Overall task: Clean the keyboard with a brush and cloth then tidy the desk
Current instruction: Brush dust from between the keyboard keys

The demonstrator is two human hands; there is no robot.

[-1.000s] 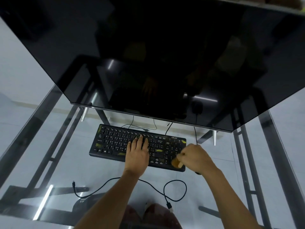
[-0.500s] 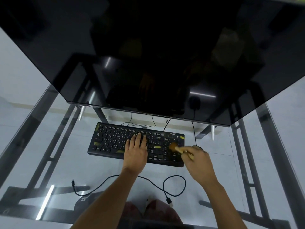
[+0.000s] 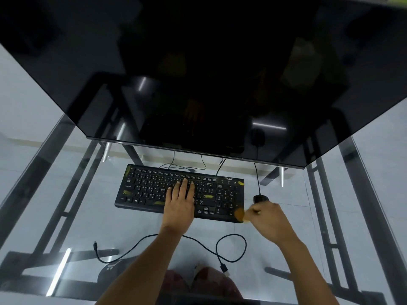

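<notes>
A black keyboard (image 3: 149, 190) with yellow specks lies on the glass desk (image 3: 66, 216) under the monitor. My left hand (image 3: 180, 203) rests flat on the middle keys, fingers spread. My right hand (image 3: 268, 221) is closed around a small brush (image 3: 240, 213), whose tan bristles, blurred by motion, sit at the keyboard's front right corner. No cloth is visible.
A large dark monitor (image 3: 209, 73) fills the upper view. A black mouse (image 3: 259, 198) sits just right of the keyboard, partly behind my right hand. A loose black cable (image 3: 231, 249) loops on the glass in front of the keyboard. Metal desk frame bars show through the glass.
The brush has swept from the upper right of the number pad down toward the keyboard's front right corner. My left hand stayed on the keys.
</notes>
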